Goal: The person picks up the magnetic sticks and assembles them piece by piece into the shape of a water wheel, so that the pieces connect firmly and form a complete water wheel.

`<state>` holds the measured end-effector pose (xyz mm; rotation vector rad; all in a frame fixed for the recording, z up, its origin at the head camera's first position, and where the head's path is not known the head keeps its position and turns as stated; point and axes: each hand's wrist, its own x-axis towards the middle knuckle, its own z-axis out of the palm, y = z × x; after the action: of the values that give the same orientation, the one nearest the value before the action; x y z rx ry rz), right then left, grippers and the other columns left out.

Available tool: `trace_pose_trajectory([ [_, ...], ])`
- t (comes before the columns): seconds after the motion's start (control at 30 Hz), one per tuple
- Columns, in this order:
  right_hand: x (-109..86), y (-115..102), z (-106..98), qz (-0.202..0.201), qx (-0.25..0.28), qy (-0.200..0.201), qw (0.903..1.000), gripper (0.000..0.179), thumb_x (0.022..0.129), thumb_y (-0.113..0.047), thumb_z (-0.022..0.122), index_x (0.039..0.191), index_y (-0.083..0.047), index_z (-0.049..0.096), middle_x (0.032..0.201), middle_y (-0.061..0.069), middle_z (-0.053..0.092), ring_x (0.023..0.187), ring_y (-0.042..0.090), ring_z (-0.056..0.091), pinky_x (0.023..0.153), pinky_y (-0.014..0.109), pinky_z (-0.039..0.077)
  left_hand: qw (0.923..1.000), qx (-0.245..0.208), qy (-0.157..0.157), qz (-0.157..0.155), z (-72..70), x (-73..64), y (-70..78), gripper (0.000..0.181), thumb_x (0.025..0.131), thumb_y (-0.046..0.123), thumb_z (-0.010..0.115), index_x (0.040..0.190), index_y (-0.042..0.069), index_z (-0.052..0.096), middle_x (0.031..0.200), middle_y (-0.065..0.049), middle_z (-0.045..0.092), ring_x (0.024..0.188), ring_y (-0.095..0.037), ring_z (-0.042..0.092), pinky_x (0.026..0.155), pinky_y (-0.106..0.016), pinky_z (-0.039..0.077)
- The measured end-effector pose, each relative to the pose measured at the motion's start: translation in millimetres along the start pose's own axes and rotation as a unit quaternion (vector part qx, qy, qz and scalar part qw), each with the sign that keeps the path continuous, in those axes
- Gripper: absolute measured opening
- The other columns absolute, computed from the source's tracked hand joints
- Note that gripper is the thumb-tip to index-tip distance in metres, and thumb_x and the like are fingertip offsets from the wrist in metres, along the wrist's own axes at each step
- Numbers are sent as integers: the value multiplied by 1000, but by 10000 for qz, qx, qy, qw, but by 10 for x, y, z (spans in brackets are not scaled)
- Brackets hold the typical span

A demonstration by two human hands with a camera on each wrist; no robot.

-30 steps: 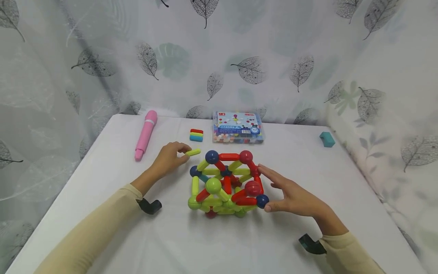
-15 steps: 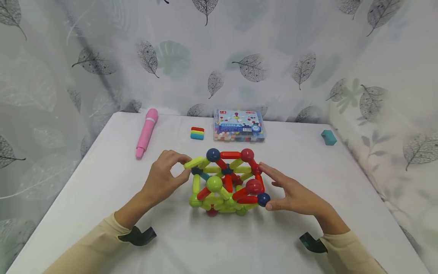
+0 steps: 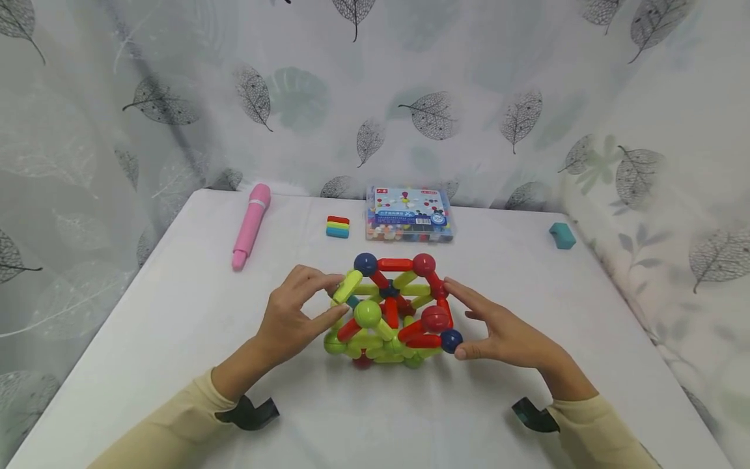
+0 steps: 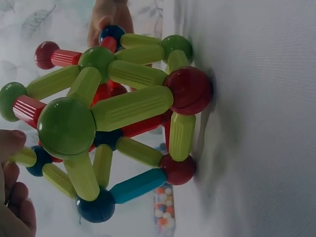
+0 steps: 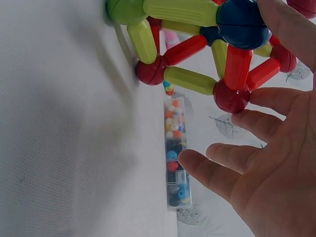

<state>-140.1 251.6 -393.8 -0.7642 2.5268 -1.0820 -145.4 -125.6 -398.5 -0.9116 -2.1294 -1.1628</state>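
Observation:
A structure of magnetic balls and rods point(image 3: 367, 314) in red, yellow-green and blue stands on the white table. At its upper left, my left hand point(image 3: 287, 319) pinches a yellow-green magnetic rod point(image 3: 348, 286) between thumb and fingers. One rod end lies close to a dark blue ball point(image 3: 366, 264); contact there is unclear. On the other side, my right hand point(image 3: 505, 337) steadies the structure with fairly straight fingers. Its thumb touches a dark blue ball point(image 5: 243, 22), and fingertips touch a red ball point(image 5: 232, 98). In the left wrist view the held rod point(image 4: 22, 157) is partly hidden by the thumb.
Behind the structure lies a clear plastic box point(image 3: 409, 215) of small coloured pieces. Left of it are stacked red, yellow and blue rods point(image 3: 337, 227) and a pink pen-like stick point(image 3: 251, 227). A teal block point(image 3: 562, 236) sits far right. A leaf-patterned curtain point(image 3: 433, 117) backs the table.
My left hand has brought the yellow-green rod rightward and down to the structure's upper left, turning it more upright. My right hand stays against the structure.

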Motion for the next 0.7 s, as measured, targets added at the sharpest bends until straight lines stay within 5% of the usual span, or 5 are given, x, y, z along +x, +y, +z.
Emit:
trace_pose_trajectory([
  [0.33, -2, -1, -2, -23, 45, -12, 10000, 104, 85, -36, 82, 164, -31, 16, 170, 8, 17, 151, 42, 26, 107, 63, 44, 9970, -524, -564, -101, 45, 9, -57, 51, 78, -6, 83, 125, 6, 69, 109, -4, 74, 97, -17, 67, 83, -29, 60],
  [0.7, 0, 9, -1, -65, -40, 17, 10000, 104, 84, -36, 83, 164, -32, 16, 170, 8, 18, 151, 41, 27, 106, 62, 46, 9936, -932, -576, -256, 94, 79, -37, 51, 81, -9, 80, 129, 4, 68, 108, -5, 76, 96, -16, 72, 77, -37, 62],
])
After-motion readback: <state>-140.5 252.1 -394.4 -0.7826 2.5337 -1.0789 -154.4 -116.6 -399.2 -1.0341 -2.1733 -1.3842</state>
